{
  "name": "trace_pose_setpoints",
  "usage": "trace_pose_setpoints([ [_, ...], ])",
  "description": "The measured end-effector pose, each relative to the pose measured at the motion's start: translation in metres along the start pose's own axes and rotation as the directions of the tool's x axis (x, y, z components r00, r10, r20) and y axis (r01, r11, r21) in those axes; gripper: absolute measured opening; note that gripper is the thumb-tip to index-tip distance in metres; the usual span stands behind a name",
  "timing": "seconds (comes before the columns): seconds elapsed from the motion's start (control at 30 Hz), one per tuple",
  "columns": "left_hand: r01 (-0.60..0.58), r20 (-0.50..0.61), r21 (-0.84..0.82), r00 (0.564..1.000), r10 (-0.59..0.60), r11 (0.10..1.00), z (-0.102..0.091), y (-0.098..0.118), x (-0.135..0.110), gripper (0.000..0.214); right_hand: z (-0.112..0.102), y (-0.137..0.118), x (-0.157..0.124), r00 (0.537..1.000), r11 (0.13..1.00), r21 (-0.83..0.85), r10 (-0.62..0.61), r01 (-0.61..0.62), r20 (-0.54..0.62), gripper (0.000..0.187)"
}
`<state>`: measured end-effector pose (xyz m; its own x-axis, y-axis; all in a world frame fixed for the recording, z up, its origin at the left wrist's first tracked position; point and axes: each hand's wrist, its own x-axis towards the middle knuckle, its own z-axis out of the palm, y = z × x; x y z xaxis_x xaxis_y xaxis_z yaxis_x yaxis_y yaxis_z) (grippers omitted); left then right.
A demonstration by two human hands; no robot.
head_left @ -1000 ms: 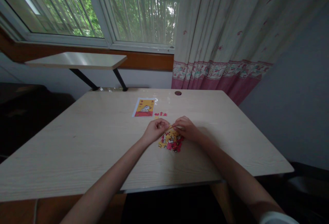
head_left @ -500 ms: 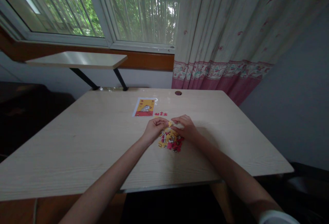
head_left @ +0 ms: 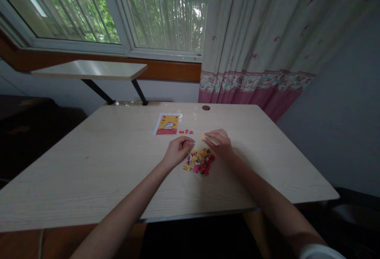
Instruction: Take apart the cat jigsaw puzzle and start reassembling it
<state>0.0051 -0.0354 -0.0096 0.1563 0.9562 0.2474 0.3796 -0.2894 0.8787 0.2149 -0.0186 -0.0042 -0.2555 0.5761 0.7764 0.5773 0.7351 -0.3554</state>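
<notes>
Jigsaw pieces (head_left: pixel 198 161) lie heaped on the surface (head_left: pixel 118 172) in front of me, yellow, red and white mixed. Beside the heap's far left edge, my left hand (head_left: pixel 177 151) has its fingers narrowed; I cannot tell whether they hold anything. My right hand (head_left: pixel 220 144) pinches one yellow piece (head_left: pixel 203 136), just beyond the heap. I judge the step as picking out single pieces; the next move calls for a light, steady grip. Farther off lie small red pieces (head_left: pixel 186 132), then a printed card (head_left: pixel 167 124), where I can read no writing or brand
</notes>
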Motion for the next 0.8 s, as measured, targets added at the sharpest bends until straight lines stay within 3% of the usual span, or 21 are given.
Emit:
trace_pose_setpoints([
  [0.1, -0.205, 0.132, 0.338, 0.977, 0.169, 0.919, -0.010, 0.006, -0.005, 0.022, -0.004, 0.002, 0.003, 0.995, 0.999, 0.006, 0.041, -0.041, -0.093, 0.012],
  [0.27, -0.384, 0.336, 0.473, 0.911, 0.240, 0.793, -0.016, 0.011, -0.008, 0.023, -0.007, 0.002, 0.006, 0.988, 1.000, 0.021, 0.026, -0.023, -0.152, 0.013],
  [0.67, -0.375, 0.362, 0.488, 0.909, 0.208, 0.788, -0.023, 0.007, -0.006, 0.025, -0.009, -0.002, 0.007, 0.987, 0.991, 0.046, 0.126, -0.122, -0.103, 0.014],
  [0.8, -0.340, 0.343, 0.482, 0.921, 0.183, 0.808, -0.028, 0.002, -0.005, 0.024, -0.003, 0.003, 0.006, 0.971, 0.965, 0.101, 0.238, -0.240, 0.034, 0.014],
])
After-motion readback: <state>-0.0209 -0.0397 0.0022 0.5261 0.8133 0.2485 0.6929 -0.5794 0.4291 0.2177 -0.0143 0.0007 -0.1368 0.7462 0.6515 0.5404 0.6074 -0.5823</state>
